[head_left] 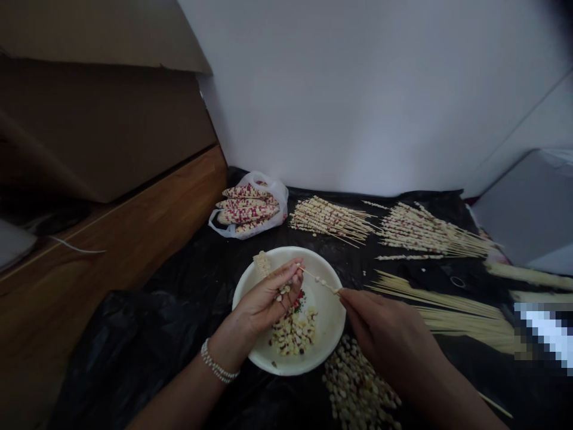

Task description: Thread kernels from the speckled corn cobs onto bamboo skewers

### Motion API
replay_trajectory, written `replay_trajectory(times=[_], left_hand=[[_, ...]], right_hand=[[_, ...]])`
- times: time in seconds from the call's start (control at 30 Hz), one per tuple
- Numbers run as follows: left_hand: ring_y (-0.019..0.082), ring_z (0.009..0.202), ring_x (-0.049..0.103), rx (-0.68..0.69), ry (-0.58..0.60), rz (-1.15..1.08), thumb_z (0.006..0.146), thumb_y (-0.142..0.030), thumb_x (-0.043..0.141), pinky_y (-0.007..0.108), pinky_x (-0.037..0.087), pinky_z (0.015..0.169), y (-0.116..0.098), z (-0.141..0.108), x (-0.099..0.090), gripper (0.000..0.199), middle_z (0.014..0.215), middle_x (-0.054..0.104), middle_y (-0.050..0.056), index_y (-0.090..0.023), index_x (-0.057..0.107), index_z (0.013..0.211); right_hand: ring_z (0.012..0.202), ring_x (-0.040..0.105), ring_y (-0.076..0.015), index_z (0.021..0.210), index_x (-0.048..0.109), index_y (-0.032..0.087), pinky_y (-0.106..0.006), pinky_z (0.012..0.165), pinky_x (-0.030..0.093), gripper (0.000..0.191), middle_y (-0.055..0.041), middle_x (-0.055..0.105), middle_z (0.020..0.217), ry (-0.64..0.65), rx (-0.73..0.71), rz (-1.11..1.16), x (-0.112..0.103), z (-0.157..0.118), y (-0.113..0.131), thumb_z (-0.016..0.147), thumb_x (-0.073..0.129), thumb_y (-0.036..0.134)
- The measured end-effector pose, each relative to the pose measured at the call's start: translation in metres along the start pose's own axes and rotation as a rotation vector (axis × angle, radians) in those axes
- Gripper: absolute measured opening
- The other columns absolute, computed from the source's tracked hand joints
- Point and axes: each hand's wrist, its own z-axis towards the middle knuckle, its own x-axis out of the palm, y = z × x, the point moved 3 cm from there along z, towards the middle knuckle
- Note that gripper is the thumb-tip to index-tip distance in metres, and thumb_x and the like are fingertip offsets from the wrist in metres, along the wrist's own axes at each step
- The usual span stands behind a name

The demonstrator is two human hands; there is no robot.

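Gripping a skewer (318,280) over the right rim of the bowl (329,307), the right hand (387,322) is closed. Above the bowl, the left hand (264,307) curls round kernels (283,291) near the skewer's tip.

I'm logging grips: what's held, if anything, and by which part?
The right hand grips a skewer beside its threaded kernels; the left hand cups loose kernels, fingertips at the skewer's far end.

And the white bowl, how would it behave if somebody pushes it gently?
The white bowl would probably slide rather than tip, as it looks wide. The loose kernels inside would likely shift, lying in an open heap.
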Motion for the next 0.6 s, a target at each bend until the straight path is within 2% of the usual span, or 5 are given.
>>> replay_trajectory(times=[0.17,0.33,0.47,0.6], left_hand=[[0.007,0.070,0.065,0.009,-0.008,0.032,0.082,-0.001,0.061,0.015,0.055,0.068,0.001,0.000,-0.002,0.017,0.082,0.070,0.004,-0.011,0.070,0.092],[0.007,0.069,0.065,0.009,0.034,0.107,0.078,0.000,0.064,0.014,0.054,0.070,0.003,0.001,-0.005,0.020,0.083,0.071,0.004,-0.011,0.071,0.093],[0.006,0.069,0.064,-0.007,0.035,0.103,0.082,-0.004,0.063,0.013,0.053,0.070,0.003,0.000,-0.001,0.016,0.079,0.071,0.003,-0.011,0.071,0.093],[0.006,0.071,0.065,0.010,0.032,0.122,0.082,-0.008,0.065,0.013,0.053,0.071,0.004,-0.002,0.000,0.011,0.079,0.071,0.004,-0.011,0.071,0.091]], right_hand=[[0.071,0.070,-0.0206,0.103,0.067,0.015,-0.030,0.057,0.050,0.030,-0.0098,0.074,0.089,-0.036,-0.019,-0.036,-0.001,-0.002,0.002,0.092,0.039,0.018],[0.057,0.063,-0.0176,0.095,0.067,0.016,-0.028,0.046,0.038,0.030,-0.0041,0.069,0.072,-0.030,-0.022,-0.064,0.002,-0.005,0.007,0.092,0.037,0.017],[0.056,0.063,-0.0177,0.099,0.066,0.013,-0.029,0.044,0.034,0.031,-0.0047,0.068,0.074,-0.052,-0.047,-0.070,0.004,-0.004,0.010,0.091,0.035,0.014],[0.056,0.063,-0.0180,0.093,0.065,0.014,-0.029,0.044,0.034,0.028,-0.0041,0.067,0.070,-0.060,-0.063,-0.066,0.007,-0.003,0.011,0.089,0.038,0.012]])
